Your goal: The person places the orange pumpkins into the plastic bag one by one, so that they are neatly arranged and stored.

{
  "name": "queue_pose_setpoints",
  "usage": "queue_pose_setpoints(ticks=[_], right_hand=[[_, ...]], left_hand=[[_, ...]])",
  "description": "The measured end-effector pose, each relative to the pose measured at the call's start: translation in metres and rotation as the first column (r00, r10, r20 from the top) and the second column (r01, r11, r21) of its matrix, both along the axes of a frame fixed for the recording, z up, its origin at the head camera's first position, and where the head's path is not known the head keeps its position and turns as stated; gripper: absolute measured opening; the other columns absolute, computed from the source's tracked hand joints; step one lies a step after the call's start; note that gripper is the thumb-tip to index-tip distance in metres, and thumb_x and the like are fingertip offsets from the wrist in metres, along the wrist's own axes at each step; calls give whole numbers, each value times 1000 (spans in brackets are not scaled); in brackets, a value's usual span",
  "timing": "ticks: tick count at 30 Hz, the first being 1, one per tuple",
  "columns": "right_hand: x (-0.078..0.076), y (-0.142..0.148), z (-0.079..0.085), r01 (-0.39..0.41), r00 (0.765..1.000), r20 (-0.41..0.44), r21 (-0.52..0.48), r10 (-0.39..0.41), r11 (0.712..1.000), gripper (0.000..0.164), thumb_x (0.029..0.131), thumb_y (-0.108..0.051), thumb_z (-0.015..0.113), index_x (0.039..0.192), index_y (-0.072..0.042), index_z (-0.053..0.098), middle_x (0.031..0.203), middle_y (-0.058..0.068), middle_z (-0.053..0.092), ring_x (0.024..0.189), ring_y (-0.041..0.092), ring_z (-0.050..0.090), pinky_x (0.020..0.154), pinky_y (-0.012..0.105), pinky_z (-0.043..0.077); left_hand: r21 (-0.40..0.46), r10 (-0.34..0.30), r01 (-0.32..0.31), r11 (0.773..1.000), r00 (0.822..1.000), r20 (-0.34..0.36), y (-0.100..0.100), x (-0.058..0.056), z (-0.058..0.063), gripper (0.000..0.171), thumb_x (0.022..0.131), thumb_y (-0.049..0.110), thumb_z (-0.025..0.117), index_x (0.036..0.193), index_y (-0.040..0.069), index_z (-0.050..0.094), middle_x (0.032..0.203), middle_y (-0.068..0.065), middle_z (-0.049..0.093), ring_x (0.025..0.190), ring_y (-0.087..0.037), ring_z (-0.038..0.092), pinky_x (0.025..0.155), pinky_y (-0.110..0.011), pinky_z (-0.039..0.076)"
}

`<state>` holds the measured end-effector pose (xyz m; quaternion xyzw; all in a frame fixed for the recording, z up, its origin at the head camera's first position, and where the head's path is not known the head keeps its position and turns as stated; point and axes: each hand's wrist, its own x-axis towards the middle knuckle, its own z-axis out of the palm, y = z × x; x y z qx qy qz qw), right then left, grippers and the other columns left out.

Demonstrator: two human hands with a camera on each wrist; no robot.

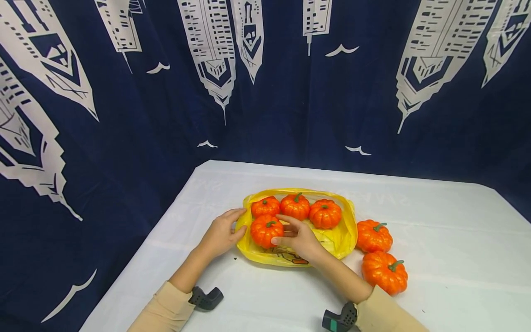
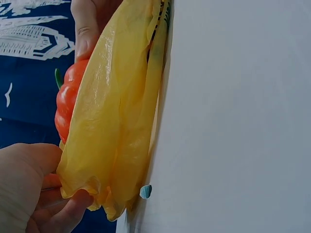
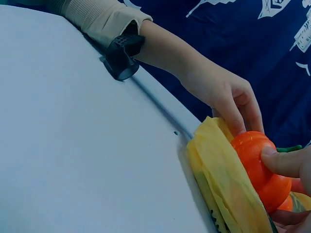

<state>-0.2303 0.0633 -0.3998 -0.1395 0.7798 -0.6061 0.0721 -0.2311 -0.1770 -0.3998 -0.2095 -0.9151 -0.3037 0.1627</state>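
Note:
A yellow plastic bag [image 1: 350, 240] lies spread open on the table, its side standing up as a low wall. My left hand [image 1: 220, 235] holds the bag's left rim, fingers at its edge in the left wrist view. My right hand [image 1: 304, 240] grips a small orange pumpkin [image 1: 263, 233] with a green stem, at the bag's front left. In the right wrist view the thumb presses on this pumpkin [image 3: 257, 165]. Behind it in the bag sit a left pumpkin [image 1: 264, 206], a middle pumpkin [image 1: 293, 207] and a right pumpkin [image 1: 325, 214].
Outside the bag, to its right, are a farther pumpkin [image 1: 373, 236] and a nearer pumpkin [image 1: 383, 273], close beside my right forearm. The white tabletop [image 1: 456, 240] reaches back to a dark blue curtain [image 1: 290, 120] with white building prints.

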Motion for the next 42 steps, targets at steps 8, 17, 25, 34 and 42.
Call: queue_pose_setpoints(ticks=[8,17,25,34,42], right_hand=[[2,-8,-5,-6,1000,12,-18,6,1000,62,81,-8,79,138,-5,54,120,19,64,109,35,61,88,42,54],[2,-10,-14,-24,1000,-20,-24,24,999,63,80,-9,79,138,-5,53,124,20,61,110,36,61,89,43,54],[5,-12,-16,8,1000,-31,14,-8,1000,62,79,-15,82,134,-5,56,122,17,63,111,35,61,92,47,51],[6,-11,-18,34,999,-26,29,-33,999,62,78,-18,82,133,-6,57,122,15,63,112,32,60,95,47,49],[5,-9,-19,14,999,-39,32,-12,999,65,78,-17,81,135,-1,54,129,14,59,113,33,58,96,47,49]], left_hand=[[10,1,-1,1000,1000,-3,0,1,0,46,86,8,66,129,-4,59,129,-19,59,119,-32,57,96,-43,49],[6,-1,1,1000,1000,-7,0,2,1,46,84,7,64,128,-4,59,129,-19,59,112,-30,60,94,-42,51],[12,-3,3,1000,1000,-9,0,2,1,47,83,7,64,128,-5,59,129,-20,59,104,-27,62,90,-41,52],[11,-2,2,1000,1000,3,0,1,-1,47,83,7,65,129,-4,59,130,-18,59,101,-25,63,84,-37,55],[-1,2,-2,1000,1000,14,1,1,1,47,84,8,65,129,-3,59,130,-17,59,83,-17,61,70,-27,54]])
